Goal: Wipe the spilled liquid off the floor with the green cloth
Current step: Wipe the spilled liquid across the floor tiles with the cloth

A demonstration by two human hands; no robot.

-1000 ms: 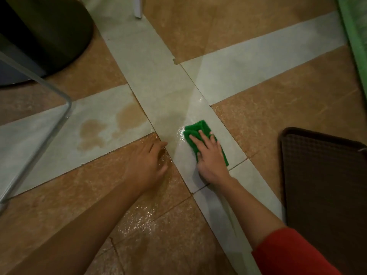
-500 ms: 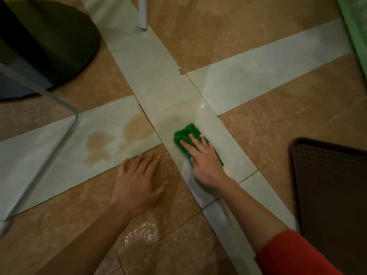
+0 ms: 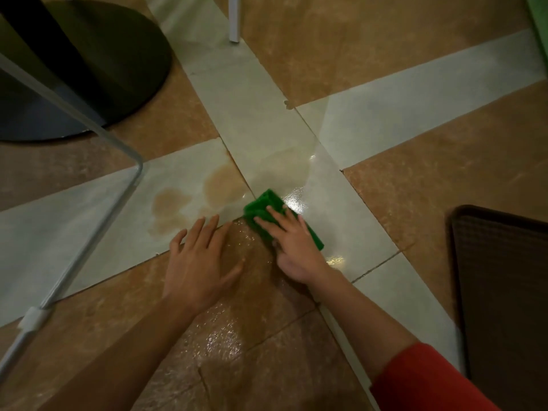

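Observation:
A folded green cloth [image 3: 262,204] lies on the pale floor tile where the tile strips cross. My right hand [image 3: 292,246] presses flat on it with straight fingers, covering most of it. Brownish spilled liquid [image 3: 192,200] stains the pale tile just left of the cloth, in two or three patches. A thin wet sheen [image 3: 295,200] glints right of the cloth. My left hand [image 3: 198,262] rests flat on the brown tile, fingers spread, its fingertips near the spill's lower edge.
A round black table base [image 3: 98,66] sits at the upper left. A bent metal chair leg [image 3: 89,244] runs down the left side. A white leg [image 3: 233,22] stands at the top. A dark brown mat [image 3: 504,286] lies at the right.
My right hand has slid the cloth leftward across the pale tile toward the brown spill. My left hand stays planted on the brown tile, its fingers more spread.

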